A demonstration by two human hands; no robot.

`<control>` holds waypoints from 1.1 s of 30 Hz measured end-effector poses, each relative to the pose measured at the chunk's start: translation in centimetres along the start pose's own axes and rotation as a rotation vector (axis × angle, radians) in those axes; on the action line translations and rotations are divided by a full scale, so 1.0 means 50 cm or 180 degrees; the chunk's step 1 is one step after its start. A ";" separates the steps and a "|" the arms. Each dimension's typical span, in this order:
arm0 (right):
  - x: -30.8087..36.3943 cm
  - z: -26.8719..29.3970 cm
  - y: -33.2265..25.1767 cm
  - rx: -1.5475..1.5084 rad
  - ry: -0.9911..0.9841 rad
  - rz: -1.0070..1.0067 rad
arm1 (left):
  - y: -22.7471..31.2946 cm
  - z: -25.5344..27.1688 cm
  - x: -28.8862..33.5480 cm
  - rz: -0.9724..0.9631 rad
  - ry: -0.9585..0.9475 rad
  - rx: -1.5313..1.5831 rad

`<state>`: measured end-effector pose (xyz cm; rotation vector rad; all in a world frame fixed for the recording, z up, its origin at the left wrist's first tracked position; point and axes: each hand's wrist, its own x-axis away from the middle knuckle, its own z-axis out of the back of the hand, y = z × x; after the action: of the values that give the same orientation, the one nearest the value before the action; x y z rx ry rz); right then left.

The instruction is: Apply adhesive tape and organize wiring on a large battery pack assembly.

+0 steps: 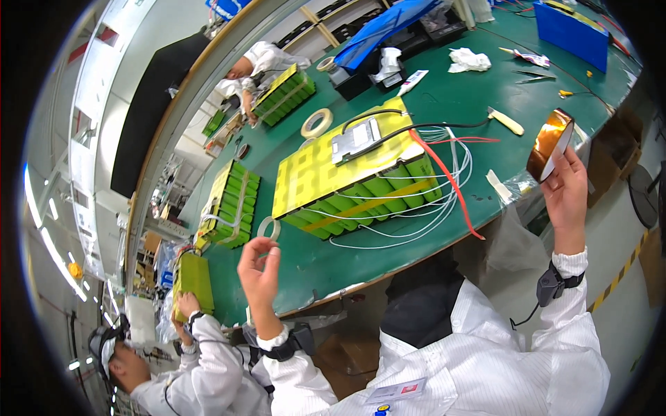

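My right hand [565,184], raised at the right, grips a wide roll of shiny amber tape [550,143] by its lower edge. My left hand [258,272] is up over the table's near edge, its thumb and fingers curled together in a pinch. Whatever is between those fingertips, if anything, cannot be made out. Just behind them lies a pale tape roll [269,228]. Between my hands sits a large battery pack [354,177] of green cells with a yellow top. A silver circuit board [356,140] lies on it; black, red and thin white wires trail off its right side.
More green battery packs [231,202] stand to the left on the green table [416,255]. A cream tape roll [317,123], a yellow-handled knife [506,121], tweezers [533,75] and a blue box [571,35] lie farther back. Co-workers handle packs at lower left [193,281] and far side.
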<state>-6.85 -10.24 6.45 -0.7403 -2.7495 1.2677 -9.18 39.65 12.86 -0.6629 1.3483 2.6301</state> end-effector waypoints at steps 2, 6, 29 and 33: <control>-0.035 0.008 0.007 -0.0015 0.0036 -0.0061 | 0.008 -0.027 0.033 0.0258 0.0135 0.0026; -0.086 0.029 -0.012 0.0285 -0.0106 -0.0085 | 0.019 -0.069 0.038 0.1228 0.0222 0.1127; -0.109 0.168 0.038 0.0278 -0.0262 -0.0537 | 0.019 -0.167 -0.062 0.0792 0.1273 0.0832; -0.123 0.172 0.059 0.0234 -0.0245 -0.0380 | 0.018 -0.145 -0.063 0.0702 0.1149 0.0706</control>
<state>-2.04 -17.36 -0.36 -0.5239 -2.7414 1.3916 -4.23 33.64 11.21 -1.0467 1.8781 2.5465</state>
